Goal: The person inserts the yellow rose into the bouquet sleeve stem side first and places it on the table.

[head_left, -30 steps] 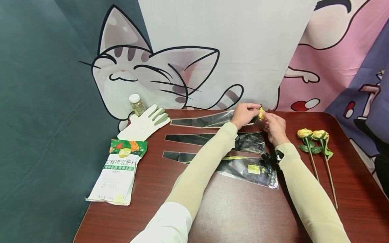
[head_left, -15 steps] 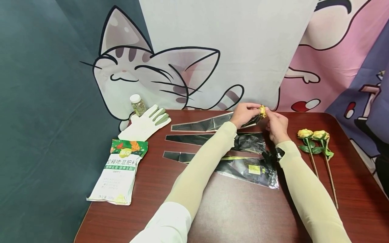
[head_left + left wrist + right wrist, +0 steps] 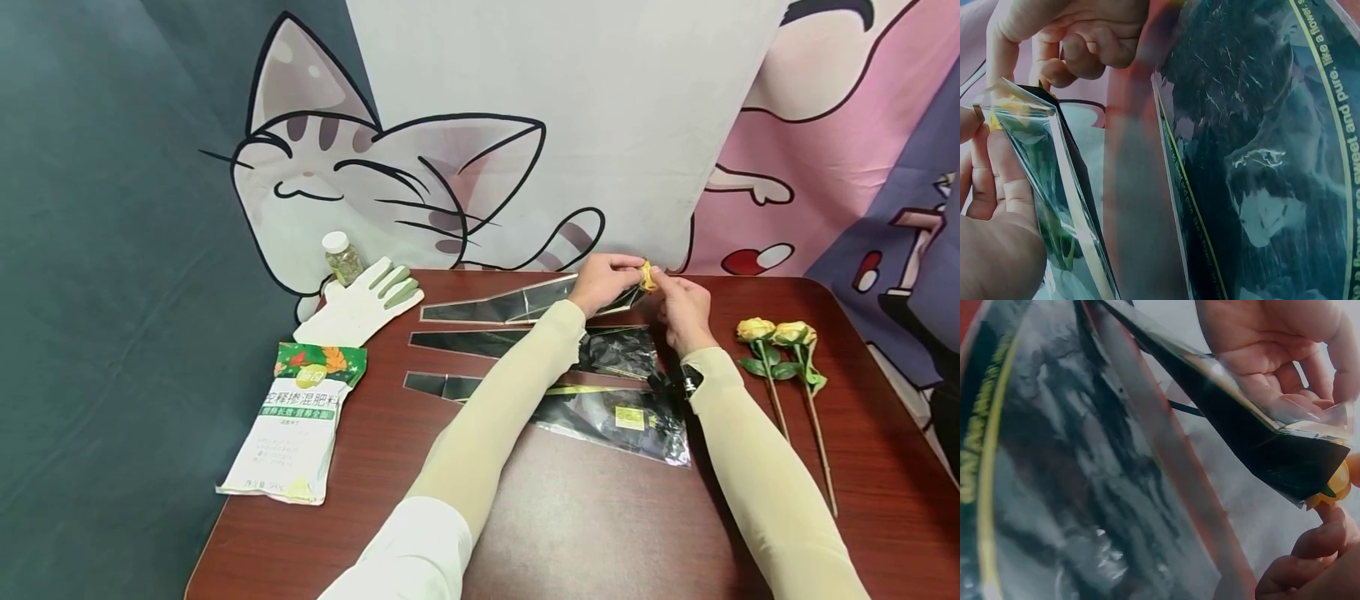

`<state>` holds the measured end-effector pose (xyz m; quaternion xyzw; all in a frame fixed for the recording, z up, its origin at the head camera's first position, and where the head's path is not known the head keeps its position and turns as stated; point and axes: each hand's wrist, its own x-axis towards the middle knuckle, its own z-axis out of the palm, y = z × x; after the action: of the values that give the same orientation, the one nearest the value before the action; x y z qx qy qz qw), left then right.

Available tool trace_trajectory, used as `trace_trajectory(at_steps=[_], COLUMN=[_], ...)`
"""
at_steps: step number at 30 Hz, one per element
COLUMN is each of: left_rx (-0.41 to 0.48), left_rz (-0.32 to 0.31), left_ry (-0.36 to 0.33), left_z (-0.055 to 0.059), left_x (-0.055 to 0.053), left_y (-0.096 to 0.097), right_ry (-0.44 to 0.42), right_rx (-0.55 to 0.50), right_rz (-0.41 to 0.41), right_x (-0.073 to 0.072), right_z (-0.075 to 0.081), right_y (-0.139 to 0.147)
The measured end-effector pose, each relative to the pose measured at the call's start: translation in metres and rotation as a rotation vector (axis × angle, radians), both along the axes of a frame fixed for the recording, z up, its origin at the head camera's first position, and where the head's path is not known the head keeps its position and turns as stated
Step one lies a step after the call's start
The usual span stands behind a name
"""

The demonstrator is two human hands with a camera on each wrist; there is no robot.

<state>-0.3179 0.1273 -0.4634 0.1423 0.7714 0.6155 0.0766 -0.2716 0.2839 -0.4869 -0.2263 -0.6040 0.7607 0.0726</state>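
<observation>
Fertilizer bag (image 3: 288,442), white/green print: flat on tabletop (image 3: 592,517), L side. Clear jar (image 3: 343,263), white cap: at rear edge, directly behind glove (image 3: 341,317), white w/ grey-green fingertips, lying flat. To R: 3 flower sleeves, approx. parallel, narrow ends L. Near sleeve (image 3: 577,421), w/ yellow label, and mid sleeve (image 3: 618,350) lie flat. Far sleeve (image 3: 487,310), black back w/ clear front: wide end raised at L hand (image 3: 600,283). L grip: pinching sleeve film at mouth. Yellow rose (image 3: 648,276): bloom at sleeve mouth, btwn both hands; green foliage visible thru clear film, i.e. inside sleeve. R hand (image 3: 686,312): grip pinching bloom, thumb + fingers. Far R: 2 yellow roses (image 3: 772,332), side by side on tabletop, blooms to rear, stems twd person.
</observation>
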Motion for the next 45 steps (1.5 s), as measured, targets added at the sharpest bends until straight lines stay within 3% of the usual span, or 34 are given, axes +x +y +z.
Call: trace_trajectory(at_steps=[7,15,32,37,45], left_rx=[-0.015,-0.003,-0.043,-0.039,0.014], left_rz=[0.001,-0.019,-0.052,-0.046,-0.052], left_ry=[0.04,0.024,0.016,0.009,-0.007], left_z=[0.004,0.004,0.005,0.005,0.002], left_x=[0.004,0.007,0.009,0.01,0.007], left_y=[0.003,0.003,0.0,0.001,0.003], right_ry=[0.019,-0.011,-0.17,-0.209,-0.191], right_rx=[-0.014,0.014,0.052,0.062,0.034], right_rz=[0.061,0.122,0.44,0.475,0.529], right_x=[0.002,0.006,0.001,-0.003,-0.01], right_z=[-0.002,-0.002,0.002,0.002,0.0], right_y=[-0.001,0.005,0.018,0.018,0.014])
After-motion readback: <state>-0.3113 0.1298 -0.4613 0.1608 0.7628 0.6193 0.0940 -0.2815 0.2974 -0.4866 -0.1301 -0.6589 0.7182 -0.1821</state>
